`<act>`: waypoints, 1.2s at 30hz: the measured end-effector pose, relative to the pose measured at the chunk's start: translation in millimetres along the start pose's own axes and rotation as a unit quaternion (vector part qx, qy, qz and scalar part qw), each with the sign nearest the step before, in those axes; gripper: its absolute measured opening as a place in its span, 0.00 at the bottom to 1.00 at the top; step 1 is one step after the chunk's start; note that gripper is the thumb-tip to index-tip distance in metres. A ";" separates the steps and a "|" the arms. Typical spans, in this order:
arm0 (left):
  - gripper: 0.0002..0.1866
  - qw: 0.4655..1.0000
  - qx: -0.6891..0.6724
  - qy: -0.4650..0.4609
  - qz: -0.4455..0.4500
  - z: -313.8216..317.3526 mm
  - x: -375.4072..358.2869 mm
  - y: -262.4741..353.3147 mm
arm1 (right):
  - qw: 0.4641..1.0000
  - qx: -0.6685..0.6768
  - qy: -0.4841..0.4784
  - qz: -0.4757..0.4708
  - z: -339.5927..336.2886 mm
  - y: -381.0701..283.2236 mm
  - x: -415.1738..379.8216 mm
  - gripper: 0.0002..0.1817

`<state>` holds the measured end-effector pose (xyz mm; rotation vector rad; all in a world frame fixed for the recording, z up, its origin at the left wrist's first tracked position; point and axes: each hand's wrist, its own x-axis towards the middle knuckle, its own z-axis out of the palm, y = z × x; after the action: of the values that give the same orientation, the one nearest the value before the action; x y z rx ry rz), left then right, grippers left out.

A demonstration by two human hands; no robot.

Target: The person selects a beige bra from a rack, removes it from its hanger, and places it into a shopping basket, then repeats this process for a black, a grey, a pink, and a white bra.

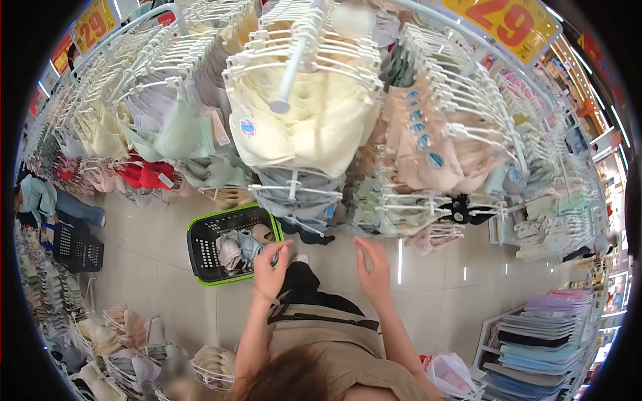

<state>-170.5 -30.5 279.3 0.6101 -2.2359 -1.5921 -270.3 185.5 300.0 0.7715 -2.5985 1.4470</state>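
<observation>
My left hand is held out in front of my body, beside the right rim of a black shopping basket with green edging. Its fingers are loosely bent, and nothing shows in them. Several folded garments in pale grey, blue and beige lie in the basket on the floor. Opposite it, my right hand is raised with fingers stretched and thumb apart, holding nothing. Ahead of both hands hang grey bras on white hangers, below a row of pale yellow bras. Neither hand visibly touches them.
Racks of peach bras and mint bras flank the middle row. Folded clothes are stacked on a shelf at lower right. At far left stands a person near another black basket. Yellow price signs hang above.
</observation>
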 end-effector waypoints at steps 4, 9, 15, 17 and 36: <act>0.13 0.994 -0.001 0.048 0.101 -33.4 61.0 20.1 | 0.994 -0.027 0.058 -0.085 3.0 -37.2 87.8 0.20; 0.24 0.974 0.025 0.138 0.181 -58.2 145.4 74.7 | 0.986 -0.024 0.117 -0.119 0.9 -76.5 180.6 0.29; 0.30 0.949 -0.063 0.201 0.237 -79.9 224.8 120.8 | 0.981 -0.033 0.139 -0.128 5.8 -87.3 234.1 0.37; 0.28 0.955 -0.106 0.176 0.216 -83.1 234.3 119.6 | 0.982 -0.035 0.146 -0.114 7.6 -95.9 237.4 0.34; 0.13 0.951 -0.216 0.175 0.134 -107.1 166.0 93.8 | 0.983 0.077 0.167 -0.008 5.7 -105.4 187.1 0.10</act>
<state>-273.5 -176.2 405.6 0.4038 -1.5716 -1.6125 -384.3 62.2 434.0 0.5070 -2.2480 1.6278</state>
